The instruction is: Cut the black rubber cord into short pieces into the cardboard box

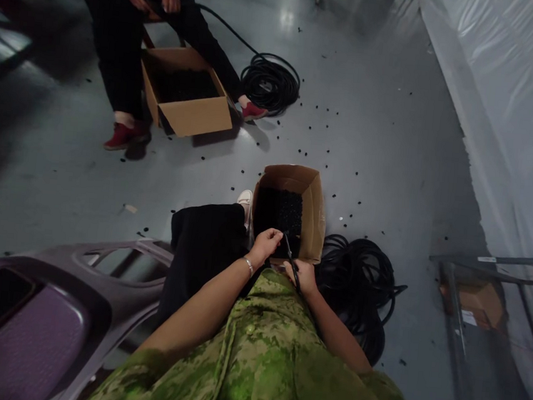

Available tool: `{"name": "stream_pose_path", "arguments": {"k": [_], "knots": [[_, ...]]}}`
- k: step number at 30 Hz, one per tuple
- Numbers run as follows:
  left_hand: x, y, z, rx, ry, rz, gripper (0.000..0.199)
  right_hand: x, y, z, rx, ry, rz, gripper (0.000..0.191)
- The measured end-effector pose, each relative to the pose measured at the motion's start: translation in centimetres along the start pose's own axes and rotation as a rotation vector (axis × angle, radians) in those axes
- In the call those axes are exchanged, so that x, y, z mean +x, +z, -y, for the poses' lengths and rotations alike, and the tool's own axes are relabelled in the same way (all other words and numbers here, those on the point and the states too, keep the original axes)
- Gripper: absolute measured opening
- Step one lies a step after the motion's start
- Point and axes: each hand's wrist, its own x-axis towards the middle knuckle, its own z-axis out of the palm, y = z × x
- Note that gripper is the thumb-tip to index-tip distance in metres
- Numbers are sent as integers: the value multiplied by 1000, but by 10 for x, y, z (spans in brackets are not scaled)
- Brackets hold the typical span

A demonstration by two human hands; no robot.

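Observation:
Over the near edge of an open cardboard box (313, 214) full of small black pieces (290, 210), my left hand (266, 245) is closed in a pinch; what it holds is too small to make out. My right hand (304, 276) is wrapped round a thin dark tool (289, 250), which looks like scissors or cutters. The tool's tip points up and left, close to my left fingertips. Coiled black hose (359, 265) lies on the floor to the right of the box.
Ahead on the left, a seated person (117, 28) has a larger cardboard box (199, 115) between the legs. Another black coil (272, 84) lies nearby. A purple-grey plastic chair (64, 294) stands at lower left, a metal frame (501, 260) at right. Black bits dot the floor.

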Motion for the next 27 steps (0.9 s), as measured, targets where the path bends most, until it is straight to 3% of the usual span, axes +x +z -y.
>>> {"name": "stream_pose_path", "arguments": {"k": [5, 13, 18, 27], "knots": [[0, 0, 0, -13, -4, -6, 21, 2, -1, -1, 38, 47, 35, 46], [-2, 1, -3, -35, 5, 34, 23, 7, -9, -1, 364, 211, 190, 57], [-3, 2, -4, -24, 31, 50, 20, 19, -16, 11, 383, 237, 260, 54], [-2, 2, -3, 5, 84, 44, 19, 33, -25, 22, 348, 224, 264, 50]]}}
